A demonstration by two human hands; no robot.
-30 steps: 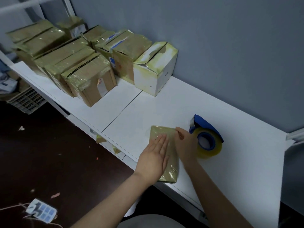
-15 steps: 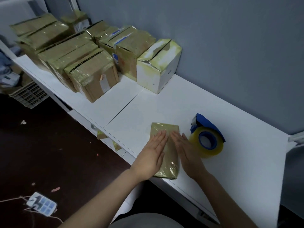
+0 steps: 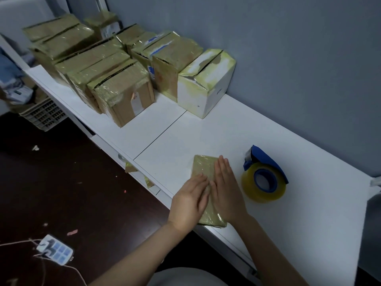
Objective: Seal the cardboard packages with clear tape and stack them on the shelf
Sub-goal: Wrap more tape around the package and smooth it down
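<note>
A small flat cardboard package (image 3: pixel 203 167), wrapped in shiny clear tape, lies near the front edge of the white shelf (image 3: pixel 206 133). My left hand (image 3: pixel 190 200) presses flat on its near left part, fingers straight. My right hand (image 3: pixel 226 187) lies flat along its right side, fingers stretched toward the far end. Just right of my hands the clear tape roll (image 3: pixel 263 183) stands in its blue dispenser, untouched. Several taped cardboard boxes (image 3: pixel 123 93) stand in rows at the far left of the shelf, with a white taped box (image 3: pixel 206 83) at their right end.
A grey wall (image 3: pixel 288 58) runs close behind the shelf. Below its front edge lies dark floor with paper scraps and a power strip (image 3: pixel 55 249) with a cord. A slotted crate (image 3: pixel 44 115) sits on the floor at far left.
My right hand left the tape roll side and came flat onto the package. My left hand slid back toward me along the package while the right reached farther up it.
</note>
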